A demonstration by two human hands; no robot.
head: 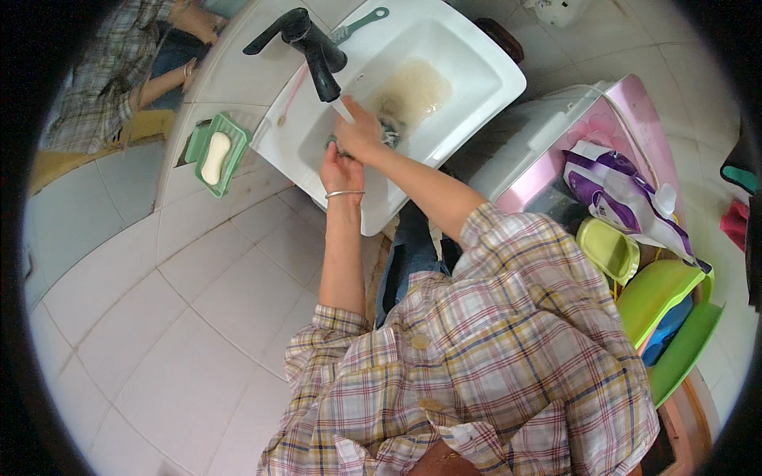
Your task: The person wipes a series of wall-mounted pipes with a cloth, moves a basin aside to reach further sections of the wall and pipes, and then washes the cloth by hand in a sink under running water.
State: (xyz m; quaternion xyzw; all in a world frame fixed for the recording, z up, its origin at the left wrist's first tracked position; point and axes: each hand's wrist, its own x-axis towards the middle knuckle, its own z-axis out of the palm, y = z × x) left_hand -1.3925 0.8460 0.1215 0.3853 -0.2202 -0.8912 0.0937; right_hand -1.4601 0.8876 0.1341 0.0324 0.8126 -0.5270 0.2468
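Observation:
Water runs from a black faucet (324, 74) onto my right hand (359, 132), which is in the white washbasin (482, 77). My left hand (342, 172), with a silver bangle (345, 193) at the wrist, is palm up just below it, at the basin's near left side. A small dark greyish thing (341, 150) shows between the two hands; what it is and which hand grips it cannot be told. Brownish water (419, 86) lies around the drain, where something dark and metallic (390, 134) shows beside my right hand.
A green soap dish (241, 143) with a pale soap bar (215, 158) hangs on the tiled wall left of the basin. A grey-green brush (360, 27) lies on the rim behind the faucet. At right stand a pink-and-clear storage box (536, 143), a purple-and-white packet (613, 184) and green plastic containers (667, 297).

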